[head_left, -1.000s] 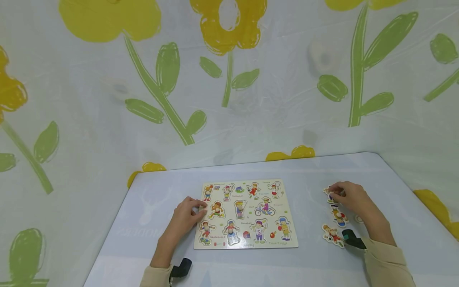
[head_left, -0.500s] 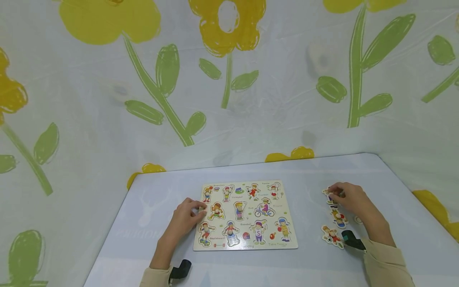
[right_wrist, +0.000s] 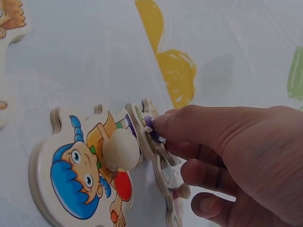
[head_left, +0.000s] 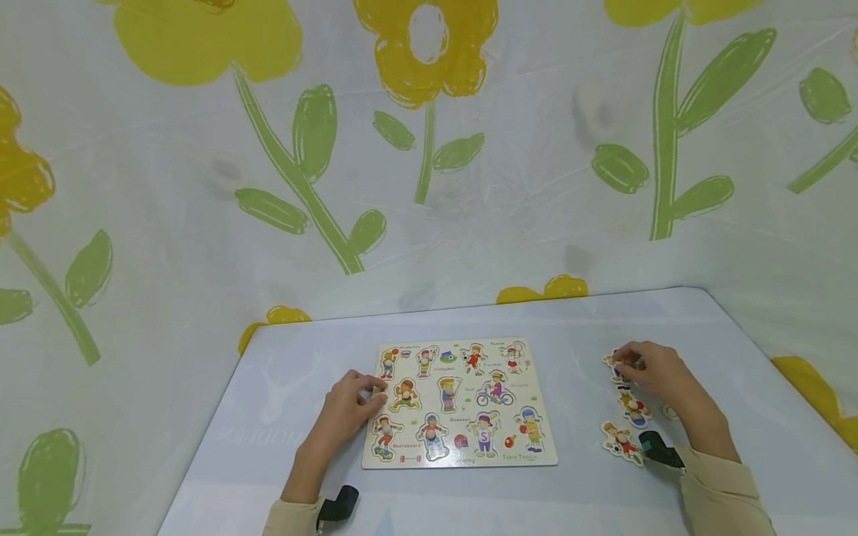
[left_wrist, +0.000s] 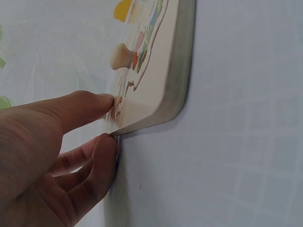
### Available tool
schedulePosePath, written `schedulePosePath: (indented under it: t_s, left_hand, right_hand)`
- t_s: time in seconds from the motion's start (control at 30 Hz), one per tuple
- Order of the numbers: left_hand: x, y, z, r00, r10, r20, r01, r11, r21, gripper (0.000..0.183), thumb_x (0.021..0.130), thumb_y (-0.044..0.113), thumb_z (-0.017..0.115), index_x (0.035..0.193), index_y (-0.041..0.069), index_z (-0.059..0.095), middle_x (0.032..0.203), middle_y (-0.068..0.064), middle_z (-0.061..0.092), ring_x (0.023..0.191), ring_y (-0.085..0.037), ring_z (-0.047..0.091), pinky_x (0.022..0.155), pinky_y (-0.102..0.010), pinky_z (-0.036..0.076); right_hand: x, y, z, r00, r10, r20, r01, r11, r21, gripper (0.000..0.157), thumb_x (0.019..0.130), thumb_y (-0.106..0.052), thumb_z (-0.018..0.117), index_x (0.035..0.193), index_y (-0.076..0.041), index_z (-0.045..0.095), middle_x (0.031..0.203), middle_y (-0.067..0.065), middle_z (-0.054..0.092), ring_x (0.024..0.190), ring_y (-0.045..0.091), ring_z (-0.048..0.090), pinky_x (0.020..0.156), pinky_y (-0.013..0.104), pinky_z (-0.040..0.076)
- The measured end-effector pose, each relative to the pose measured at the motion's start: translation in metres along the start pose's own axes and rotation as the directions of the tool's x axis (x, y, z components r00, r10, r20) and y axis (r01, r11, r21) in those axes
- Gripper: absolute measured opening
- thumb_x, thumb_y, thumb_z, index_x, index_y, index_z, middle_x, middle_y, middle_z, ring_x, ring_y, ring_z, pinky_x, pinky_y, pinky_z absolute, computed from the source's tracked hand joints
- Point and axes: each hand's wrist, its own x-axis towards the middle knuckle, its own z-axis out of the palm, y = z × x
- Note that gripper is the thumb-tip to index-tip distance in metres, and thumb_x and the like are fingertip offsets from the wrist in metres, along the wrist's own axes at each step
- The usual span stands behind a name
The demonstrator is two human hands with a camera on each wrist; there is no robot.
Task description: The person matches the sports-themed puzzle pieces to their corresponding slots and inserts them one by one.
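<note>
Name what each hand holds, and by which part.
Left hand pinches the board by its left edge; right hand pinches a puzzle piece, exact spot hidden.

The head view looks forward and down across the table (head_left: 583, 335), sharing the board (head_left: 429, 398) with the close, low left-wrist view and the pieces (right_wrist: 78, 165) with the close right-wrist view.

I look onto a pale table (head_left: 576, 320), its far right corner rounded; whitish sheeting (head_left: 529, 223) printed with yellow flowers (head_left: 208, 41) and green stems (head_left: 666, 134) hangs far, left and right.
</note>
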Motion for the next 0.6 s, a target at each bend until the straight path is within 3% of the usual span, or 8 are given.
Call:
schedulePosePath:
  t_s: [0.6]
  left_hand:
    - [0.000,0.000,0.001,1.000,-0.023,-0.002,0.023,1.000,0.003,0.022,0.084,0.023,0.077,0.104,0.015,0.074,0.096,-0.005,0.059,0.069,-0.011,0.049,0.056,-0.020,0.042]
  right_hand:
    - [-0.003,-0.021,-0.007,0.999,-0.035,0.015,0.035,0.999,0.022,0.020,0.091,-0.016,0.067,0.107,-0.004,0.069,0.093,0.007,0.067,0.084,0.021,0.059,0.070,0.034,0.050]
